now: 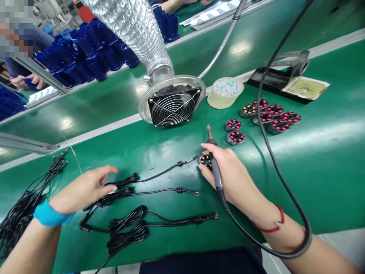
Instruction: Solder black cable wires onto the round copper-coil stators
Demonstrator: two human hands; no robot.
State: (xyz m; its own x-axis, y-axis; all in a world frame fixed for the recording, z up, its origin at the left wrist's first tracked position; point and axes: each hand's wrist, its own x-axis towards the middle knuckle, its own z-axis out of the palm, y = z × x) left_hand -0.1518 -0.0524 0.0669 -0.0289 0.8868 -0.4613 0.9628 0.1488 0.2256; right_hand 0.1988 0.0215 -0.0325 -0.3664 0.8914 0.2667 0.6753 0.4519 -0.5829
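Observation:
My right hand (pixel 232 173) holds a soldering iron (pixel 217 171), its tip pointing away from me. Thumb and fingers of the same hand also grip a small round motor stator (pixel 204 160) with copper windings. A black cable (pixel 159 176) ends in thin bare-ended wires next to that stator; whether they touch I cannot tell. My left hand (pixel 85 186), with a blue wristband, is over the coiled bundles of black cable (pixel 118 193), thumb and fingers apart. Nearer to me lie two more coiled cables (pixel 128 238) with coloured wire ends.
A fume extractor fan (pixel 173 108) hangs from a silver duct (pixel 137 34). Behind my right hand are tape (pixel 225 93), several pink-and-black stators (pixel 281 125) and a soldering iron stand (pixel 285 82). Loose cables (pixel 23 205) lie left. Blue housings (pixel 88 49) and another person's hands (pixel 28 82) are beyond.

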